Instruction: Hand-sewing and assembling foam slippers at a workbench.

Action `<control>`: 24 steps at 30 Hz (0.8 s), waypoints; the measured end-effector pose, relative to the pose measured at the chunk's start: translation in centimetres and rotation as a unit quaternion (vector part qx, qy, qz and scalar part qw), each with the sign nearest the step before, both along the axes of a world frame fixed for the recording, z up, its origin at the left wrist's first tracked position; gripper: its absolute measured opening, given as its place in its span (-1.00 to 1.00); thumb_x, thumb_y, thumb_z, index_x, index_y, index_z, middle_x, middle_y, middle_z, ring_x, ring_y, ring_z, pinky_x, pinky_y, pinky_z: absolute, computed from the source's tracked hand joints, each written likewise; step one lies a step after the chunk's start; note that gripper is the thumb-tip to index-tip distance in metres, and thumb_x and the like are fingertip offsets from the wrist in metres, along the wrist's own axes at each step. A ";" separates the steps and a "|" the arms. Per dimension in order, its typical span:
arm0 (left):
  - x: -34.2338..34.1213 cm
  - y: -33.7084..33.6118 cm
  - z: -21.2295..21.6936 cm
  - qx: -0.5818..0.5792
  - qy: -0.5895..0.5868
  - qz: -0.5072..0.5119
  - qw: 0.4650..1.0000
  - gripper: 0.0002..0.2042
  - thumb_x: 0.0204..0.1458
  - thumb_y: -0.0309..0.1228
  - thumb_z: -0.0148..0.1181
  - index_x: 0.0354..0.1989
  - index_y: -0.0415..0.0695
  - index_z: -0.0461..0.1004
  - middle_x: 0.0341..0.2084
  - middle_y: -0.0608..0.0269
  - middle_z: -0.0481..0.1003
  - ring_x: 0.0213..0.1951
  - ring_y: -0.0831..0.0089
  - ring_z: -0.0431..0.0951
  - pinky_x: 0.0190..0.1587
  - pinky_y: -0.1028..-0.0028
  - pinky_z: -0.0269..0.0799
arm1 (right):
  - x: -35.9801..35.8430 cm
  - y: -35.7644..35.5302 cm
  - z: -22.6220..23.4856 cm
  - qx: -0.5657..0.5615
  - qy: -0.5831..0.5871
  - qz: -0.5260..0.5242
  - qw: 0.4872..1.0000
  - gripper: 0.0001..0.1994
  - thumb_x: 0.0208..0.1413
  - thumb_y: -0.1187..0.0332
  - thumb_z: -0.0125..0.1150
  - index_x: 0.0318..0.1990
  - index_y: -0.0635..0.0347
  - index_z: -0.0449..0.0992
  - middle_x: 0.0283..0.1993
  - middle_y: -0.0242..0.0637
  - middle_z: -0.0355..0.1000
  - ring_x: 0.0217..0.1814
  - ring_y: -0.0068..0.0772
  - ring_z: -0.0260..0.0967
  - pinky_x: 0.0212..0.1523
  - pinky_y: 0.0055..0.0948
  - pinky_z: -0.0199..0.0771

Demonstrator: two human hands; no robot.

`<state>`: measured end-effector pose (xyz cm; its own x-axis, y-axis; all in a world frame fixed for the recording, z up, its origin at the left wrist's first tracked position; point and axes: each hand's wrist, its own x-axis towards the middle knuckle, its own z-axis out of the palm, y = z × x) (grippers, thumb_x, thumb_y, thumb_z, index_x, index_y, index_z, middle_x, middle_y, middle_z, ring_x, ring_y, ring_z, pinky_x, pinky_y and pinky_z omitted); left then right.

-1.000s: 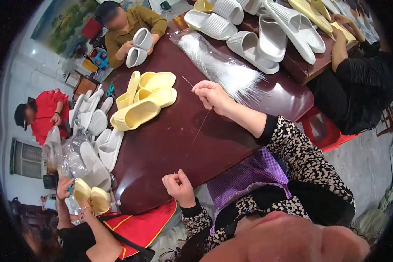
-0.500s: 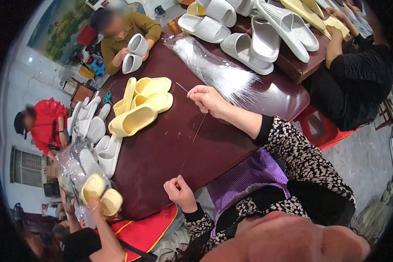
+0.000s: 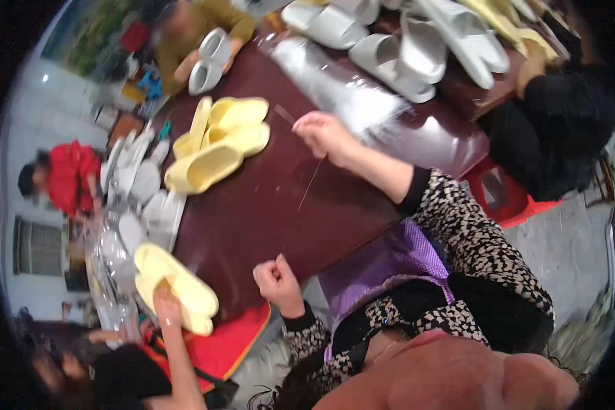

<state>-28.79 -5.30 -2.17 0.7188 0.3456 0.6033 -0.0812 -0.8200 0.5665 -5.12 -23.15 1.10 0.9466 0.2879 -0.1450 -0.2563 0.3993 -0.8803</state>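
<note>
My right hand [image 3: 324, 139] is closed, its fingertips pinched over the dark red table, with a short thin tip poking out past them. From beneath it a thin thread-like strand [image 3: 309, 184] runs down toward my left hand [image 3: 279, 285], fading from sight partway. The left hand is closed too, thumb up, near the table's front edge; the strand's end there is faint. Beyond my right hand lies a clear bag of fine white strands [image 3: 348, 82]. Left of it, several yellow slippers [image 3: 208, 164] lie grouped on the table.
Grey-white slippers [image 3: 389, 61] are heaped at the far side. More white slippers [image 3: 133, 167] and clear plastic bags [image 3: 109, 253] line the left edge. At lower left a co-worker's hand [image 3: 167, 307] holds yellow slippers [image 3: 195, 294]. A red stool [image 3: 506, 195] stands at right. Other people sit around.
The co-worker at lower left has turned the yellow slippers and brought them rightward toward the table. My hands stay in nearly the same pose; the view has shifted slightly.
</note>
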 end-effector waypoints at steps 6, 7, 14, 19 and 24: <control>0.6 0.2 1.0 0.017 -0.012 0.010 1.000 -0.81 -0.07 -0.59 0.19 -0.58 -0.22 0.27 -0.65 0.22 0.22 -0.57 0.33 0.24 -0.50 0.42 0.18 | 0.4 -0.2 0.0 -0.004 -0.052 -0.022 0.998 -0.93 0.08 0.43 0.08 -0.33 0.19 0.47 -0.70 -0.53 0.16 -0.78 -0.70 -0.05 -0.78 -0.65 -0.11; 0.5 0.3 1.1 0.012 -0.014 0.000 1.000 -0.83 -0.07 -0.59 0.19 -0.56 -0.22 0.29 -0.63 0.21 0.24 -0.55 0.32 0.26 -0.48 0.41 0.20 | 0.3 0.0 0.3 0.017 -0.038 -0.006 0.999 -0.92 0.09 0.44 0.05 -0.31 0.20 0.46 -0.70 -0.54 0.14 -0.77 -0.71 -0.07 -0.77 -0.65 -0.11; -0.7 0.7 0.4 0.012 -0.003 0.006 1.000 -0.87 -0.09 -0.60 0.20 -0.51 -0.21 0.33 -0.58 0.18 0.32 -0.50 0.27 0.33 -0.44 0.37 0.26 | -0.1 0.4 -0.4 0.043 -0.016 0.031 0.998 -0.90 0.15 0.46 -0.01 -0.25 0.22 0.43 -0.68 -0.58 0.06 -0.75 -0.75 -0.13 -0.74 -0.68 -0.11; -0.2 0.3 0.2 0.018 -0.011 -0.013 1.000 -0.86 -0.12 -0.59 0.22 -0.50 -0.19 0.33 -0.57 0.18 0.34 -0.49 0.22 0.34 -0.42 0.33 0.27 | 0.3 -0.2 -0.4 0.038 -0.021 0.032 0.999 -0.90 0.16 0.45 -0.01 -0.23 0.23 0.42 -0.67 -0.58 0.05 -0.74 -0.77 -0.13 -0.73 -0.69 -0.11; -0.8 -0.6 0.5 -0.015 0.023 -0.051 0.998 -0.90 -0.09 -0.61 0.19 -0.45 -0.24 0.38 -0.54 0.14 0.38 -0.47 0.23 0.40 -0.40 0.37 0.32 | 0.3 0.2 -0.4 0.020 -0.023 0.029 0.999 -0.89 0.16 0.45 -0.01 -0.22 0.23 0.42 -0.66 -0.59 0.05 -0.73 -0.78 -0.12 -0.73 -0.70 -0.11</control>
<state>-29.57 -5.89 -1.64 0.7782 0.2870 0.5586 -0.1363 -0.7911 0.5963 -4.78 -22.92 0.67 0.9337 0.3467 -0.0895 -0.2397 0.4194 -0.8756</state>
